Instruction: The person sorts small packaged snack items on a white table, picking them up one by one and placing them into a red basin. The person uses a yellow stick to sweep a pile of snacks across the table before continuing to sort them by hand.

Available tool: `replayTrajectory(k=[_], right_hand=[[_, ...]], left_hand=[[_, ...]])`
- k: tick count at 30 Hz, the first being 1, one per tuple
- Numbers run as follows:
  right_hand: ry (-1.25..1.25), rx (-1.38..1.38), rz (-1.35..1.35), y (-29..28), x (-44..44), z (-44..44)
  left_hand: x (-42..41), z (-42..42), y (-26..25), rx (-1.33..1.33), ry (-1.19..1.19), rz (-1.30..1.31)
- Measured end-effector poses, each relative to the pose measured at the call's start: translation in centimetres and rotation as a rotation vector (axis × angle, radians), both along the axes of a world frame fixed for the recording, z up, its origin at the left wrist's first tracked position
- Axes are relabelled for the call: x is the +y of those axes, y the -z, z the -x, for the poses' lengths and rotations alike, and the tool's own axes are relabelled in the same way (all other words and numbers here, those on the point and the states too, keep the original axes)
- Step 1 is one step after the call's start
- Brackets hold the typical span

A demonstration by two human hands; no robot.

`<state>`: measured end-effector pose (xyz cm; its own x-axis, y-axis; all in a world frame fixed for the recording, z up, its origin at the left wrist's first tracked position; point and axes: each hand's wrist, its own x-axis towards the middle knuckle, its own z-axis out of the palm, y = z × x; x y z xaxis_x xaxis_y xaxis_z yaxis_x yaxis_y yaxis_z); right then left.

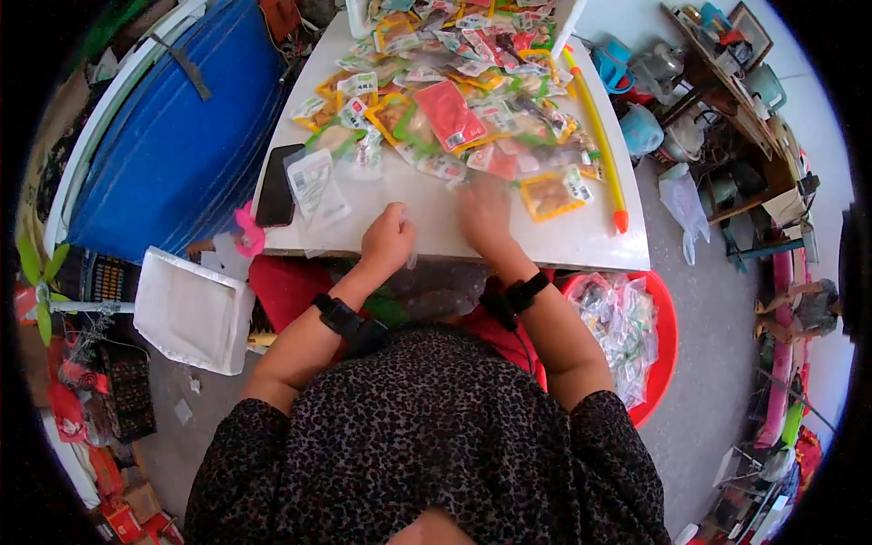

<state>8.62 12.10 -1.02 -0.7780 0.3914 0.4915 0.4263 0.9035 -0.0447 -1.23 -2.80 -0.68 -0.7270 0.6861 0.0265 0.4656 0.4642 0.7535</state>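
Note:
My left hand (390, 235) is curled above the near edge of the white table (429, 225), with a strip of clear plastic at its fingers. To its right my right hand (482, 204) is blurred, its fingers close to a pink-and-white packet (494, 160) at the near side of a pile. The pile holds many small sealed food packets (415, 129), with a red packet (449, 116) on top. A yellow-edged packet (555, 194) lies right of my right hand. Left of my left hand lie clear plastic bags and a white packet (317, 187).
A black phone (276, 184) lies at the table's left edge, a yellow tube with orange ends (599, 129) along the right. A red basin (667, 340) of bagged packets stands below right, a white foam box lid (194, 306) below left. A person (811, 306) is far right.

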Motion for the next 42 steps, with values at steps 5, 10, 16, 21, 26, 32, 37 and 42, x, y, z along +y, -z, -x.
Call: replayTrajectory(k=[5, 10, 16, 21, 26, 32, 37, 42], right_hand=[[0.094, -0.287, 0.220, -2.4, 0.9, -0.3], [0.030, 0.349, 0.634, -1.0, 3.0, -4.8], [-0.081, 0.959, 1.783, -3.2, 0.5, -7.1], [-0.024, 0.838, 1.664, -2.9, -1.1, -6.8], [-0.099, 0.429, 1.064, 1.7, 0.1, -7.1], [-0.028, 0.956, 2.059, -2.4, -1.7, -5.6], [-0.081, 0.460, 1.192, 1.4, 1.3, -6.6], [-0.057, 0.579, 1.477, 0.7, 1.4, -6.5]], left_hand=[[0.3, -0.5, -0.7, 0.046, 0.168, 0.099], [0.7, -0.8, -0.8, 0.153, 0.241, 0.228], [2.2, -1.4, 0.2, 0.149, 0.198, 0.151], [2.7, -1.9, 0.2, 0.078, 0.189, 0.095], [2.9, -2.3, 0.1, 0.053, 0.173, 0.066], [2.8, -2.4, 0.4, 0.146, 0.155, -0.015], [2.7, -2.3, -0.8, 0.237, 0.219, 0.010], [2.3, -2.6, -1.3, 0.184, 0.293, 0.074]])
